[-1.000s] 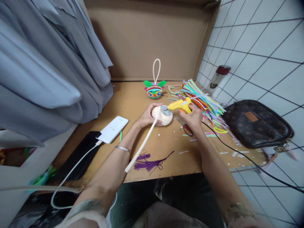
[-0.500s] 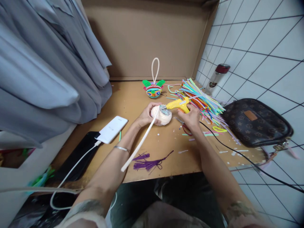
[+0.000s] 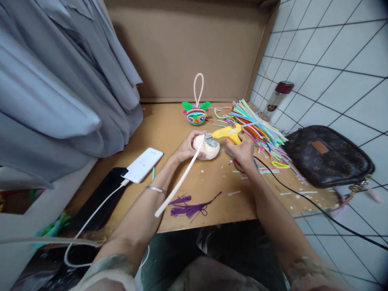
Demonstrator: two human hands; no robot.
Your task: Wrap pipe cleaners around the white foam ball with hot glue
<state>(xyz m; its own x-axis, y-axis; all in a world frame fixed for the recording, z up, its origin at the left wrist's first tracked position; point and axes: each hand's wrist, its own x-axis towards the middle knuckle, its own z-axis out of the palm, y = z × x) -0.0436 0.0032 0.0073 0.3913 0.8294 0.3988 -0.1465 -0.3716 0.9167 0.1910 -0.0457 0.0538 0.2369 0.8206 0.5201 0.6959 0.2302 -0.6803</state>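
My left hand (image 3: 188, 146) is closed around the left side of a cream-wrapped ball (image 3: 211, 153) whose top shows a bare grey patch. From the ball a long cream pipe cleaner (image 3: 178, 184) sticks out toward me. My right hand (image 3: 243, 151) grips a yellow hot glue gun (image 3: 228, 133), its nozzle at the grey patch; whether it touches cannot be made out. Partly hidden beneath my right hand lie scissors (image 3: 237, 165). Purple tassels (image 3: 189, 210) rest nearer me on the table. Behind the ball sits a colourful animal-head ornament (image 3: 196, 115) with green ears and a cream loop.
A heap of coloured pipe cleaners (image 3: 257, 125) lies right of the ornament, beside a brown patterned bag (image 3: 330, 155) and a glass bottle (image 3: 276, 100). The black cord (image 3: 298, 192) crosses the right side. At left are a white power bank (image 3: 144, 165) and grey cloth (image 3: 66, 81).
Almost everything holds still. The ball and the glue gun have shifted very slightly, with the nozzle still at the grey patch.
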